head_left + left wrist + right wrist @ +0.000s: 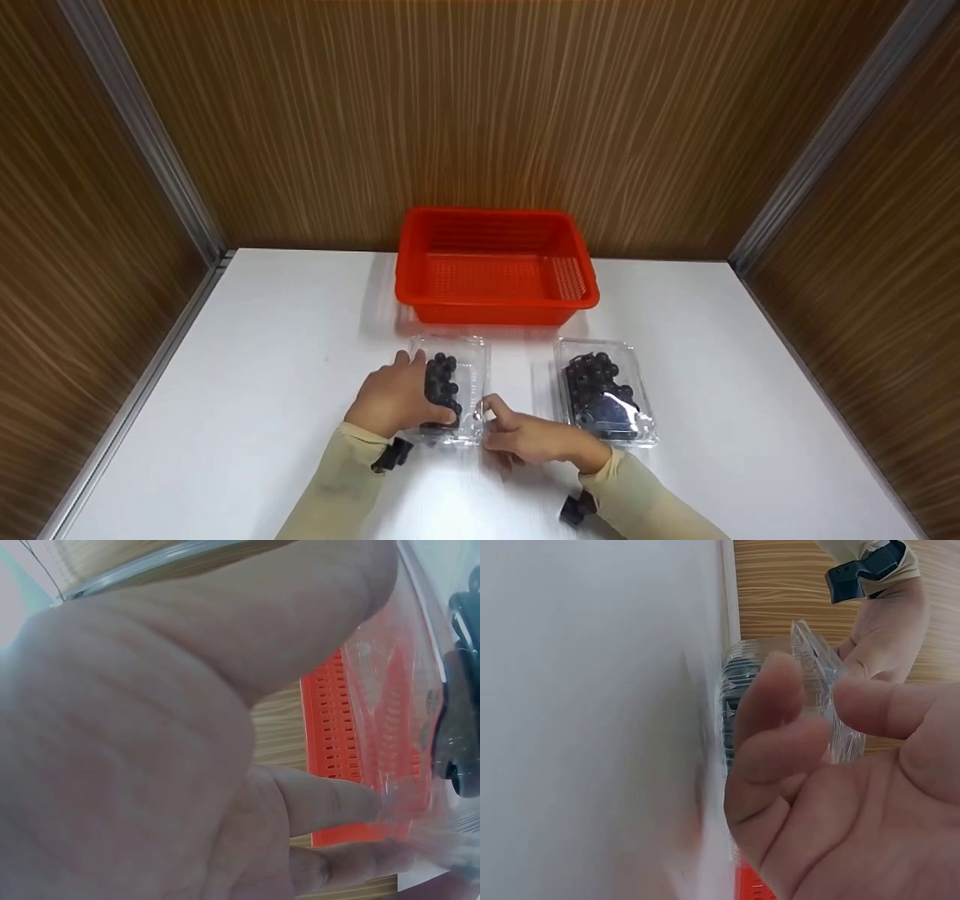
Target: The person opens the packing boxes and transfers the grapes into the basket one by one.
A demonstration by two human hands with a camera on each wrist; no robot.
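Two clear plastic boxes of dark blueberries lie on a white table (262, 337). My left hand (394, 397) lies over the left box (469, 375), fingers curled round its left side and thumb across its top. In the left wrist view those fingers (330, 802) press the clear plastic (405, 727), with berries (461, 727) behind it. My right hand (525, 439) is at the box's front right corner. The right wrist view shows the thumb and fingers (780, 705) pinching the box's clear rim (825, 675). The right box (604, 390) lies shut and untouched.
A red mesh basket (495, 217) stands behind the boxes against the wooden back wall, with nothing in it. Wood-panel walls enclose the table on the left, back and right. Black wrist mounts (577, 510) sit on both beige sleeves.
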